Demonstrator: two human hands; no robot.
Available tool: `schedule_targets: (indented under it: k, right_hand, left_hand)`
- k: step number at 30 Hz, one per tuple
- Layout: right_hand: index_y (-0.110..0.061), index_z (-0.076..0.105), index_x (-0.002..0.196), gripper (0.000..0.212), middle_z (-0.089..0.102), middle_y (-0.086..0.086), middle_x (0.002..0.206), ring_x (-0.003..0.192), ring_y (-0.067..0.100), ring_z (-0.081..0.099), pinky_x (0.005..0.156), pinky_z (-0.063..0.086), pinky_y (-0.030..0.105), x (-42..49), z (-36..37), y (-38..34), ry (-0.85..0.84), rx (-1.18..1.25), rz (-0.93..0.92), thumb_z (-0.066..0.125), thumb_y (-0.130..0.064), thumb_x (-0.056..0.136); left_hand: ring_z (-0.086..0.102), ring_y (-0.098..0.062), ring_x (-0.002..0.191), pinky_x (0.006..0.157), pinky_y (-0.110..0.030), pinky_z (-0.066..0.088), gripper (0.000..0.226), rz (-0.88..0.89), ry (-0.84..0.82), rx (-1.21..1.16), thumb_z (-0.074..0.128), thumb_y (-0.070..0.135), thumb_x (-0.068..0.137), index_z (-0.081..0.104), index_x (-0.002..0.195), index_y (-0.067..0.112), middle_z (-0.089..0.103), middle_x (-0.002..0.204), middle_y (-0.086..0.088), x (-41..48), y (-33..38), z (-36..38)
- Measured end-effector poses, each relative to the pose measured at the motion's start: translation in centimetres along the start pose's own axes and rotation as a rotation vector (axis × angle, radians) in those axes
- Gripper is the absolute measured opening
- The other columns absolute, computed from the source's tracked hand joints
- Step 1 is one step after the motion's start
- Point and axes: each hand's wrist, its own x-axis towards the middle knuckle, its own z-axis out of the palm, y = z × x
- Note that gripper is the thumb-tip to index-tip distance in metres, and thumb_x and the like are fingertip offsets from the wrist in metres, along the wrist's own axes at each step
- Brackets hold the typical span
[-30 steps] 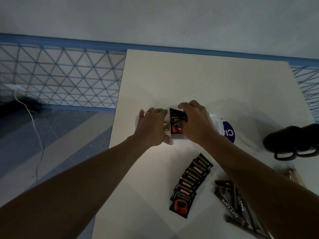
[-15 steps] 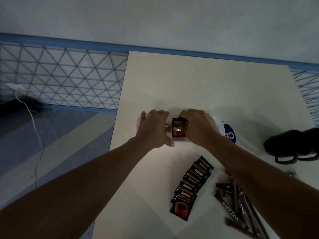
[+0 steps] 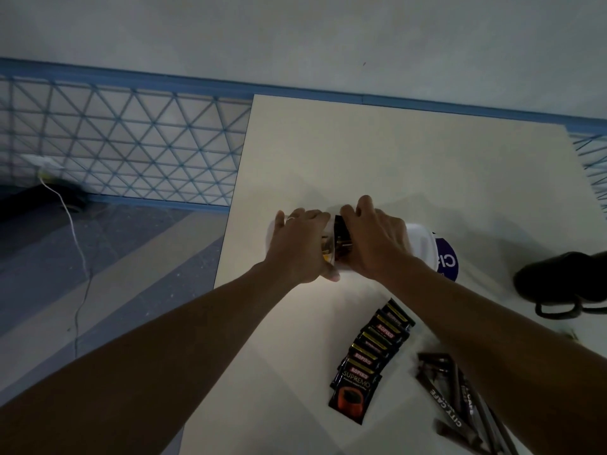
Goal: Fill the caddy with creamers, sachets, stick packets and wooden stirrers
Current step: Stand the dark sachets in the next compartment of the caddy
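A white caddy (image 3: 422, 246) stands near the table's left edge, mostly covered by both hands. My left hand (image 3: 300, 244) rests on its left end, fingers curled over the rim. My right hand (image 3: 374, 239) presses on black sachets (image 3: 341, 236) standing inside the caddy. A fanned row of black Kopiko sachets (image 3: 369, 359) lies on the table in front. Dark stick packets (image 3: 456, 405) lie in a loose pile at the lower right.
A purple-and-white packet (image 3: 447, 262) lies right of the caddy. A black object with loops (image 3: 561, 284) sits at the right edge. The cream table (image 3: 394, 159) ends close left of the caddy; a white cable (image 3: 77, 244) runs over the floor.
The sachets in my right hand have sunk lower into the caddy, and the hand has flattened over them. My left hand has stayed on the caddy's left end.
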Motion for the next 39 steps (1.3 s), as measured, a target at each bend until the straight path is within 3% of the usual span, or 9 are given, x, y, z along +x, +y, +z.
schedule_targets:
  k: [7,12,19,28,33,36,39]
  right_hand:
    - [-0.019,0.049,0.125,0.057,0.054,0.006,0.109,0.083,0.023,0.063,0.067,0.051,0.034,0.8,-0.2,0.1,0.002,-0.002,0.008,0.074,-0.042,0.080]
    - [-0.021,0.049,0.128,0.058,0.056,0.005,0.112,0.086,0.027,0.065,0.073,0.053,0.037,1.1,-0.6,0.9,-0.014,0.090,-0.054,0.077,-0.035,0.079]
    - [-0.022,0.062,0.124,0.042,0.057,0.006,0.110,0.090,0.027,0.062,0.077,0.055,0.040,1.5,-0.6,2.4,-0.011,0.252,-0.067,0.073,-0.023,0.084]
    - [-0.024,0.058,0.132,0.053,0.057,0.005,0.122,0.100,0.027,0.062,0.083,0.054,0.039,0.7,-0.5,2.8,0.037,0.330,-0.029,0.077,-0.024,0.082]
    - [-0.027,0.056,0.133,0.053,0.054,0.002,0.129,0.102,0.023,0.063,0.085,0.054,0.038,-1.6,-1.8,3.6,0.131,0.354,0.019,0.077,-0.028,0.084]
    - [-0.027,0.058,0.131,0.051,0.056,0.002,0.127,0.100,0.022,0.064,0.085,0.055,0.040,-3.9,-2.5,3.9,0.187,0.400,0.074,0.077,-0.027,0.084]
    - [-0.026,0.062,0.126,0.044,0.061,-0.001,0.120,0.083,0.013,0.058,0.077,0.049,0.030,-6.2,-2.5,4.0,0.227,0.440,0.108,0.076,-0.026,0.084]
  left_hand:
    - [0.035,-0.021,0.139,0.118,-0.048,0.013,0.104,-0.013,-0.019,0.013,0.085,0.056,0.056,0.042,0.142,0.019,0.046,0.147,0.001,0.0,0.0,-0.1]
    - [0.032,-0.021,0.140,0.119,-0.048,0.013,0.106,-0.010,-0.032,0.031,0.084,0.058,0.057,0.038,0.145,0.019,0.043,0.150,0.000,0.0,0.0,-0.1]
    - [0.029,-0.022,0.142,0.119,-0.049,0.011,0.107,-0.003,-0.057,0.048,0.082,0.059,0.061,0.034,0.147,0.019,0.039,0.152,-0.001,-0.1,0.1,-0.3]
    - [0.026,-0.024,0.144,0.119,-0.050,0.010,0.109,-0.026,-0.065,0.054,0.083,0.059,0.060,0.032,0.148,0.019,0.037,0.154,-0.003,0.1,0.3,-0.3]
    - [0.011,-0.028,0.149,0.120,-0.053,0.007,0.115,-0.009,-0.060,0.025,0.085,0.052,0.061,0.024,0.151,0.014,0.028,0.158,-0.005,-0.3,0.7,-0.6]
    - [0.022,-0.029,0.145,0.117,-0.044,0.020,0.101,0.067,0.090,-0.091,0.087,0.043,0.063,0.037,0.146,0.012,0.038,0.152,-0.007,-1.6,1.8,-1.0]
    - [0.048,-0.023,0.119,0.096,-0.034,0.041,0.073,0.102,0.255,-0.251,0.089,0.033,0.063,0.059,0.126,0.014,0.056,0.126,-0.005,-3.2,2.9,-0.6]
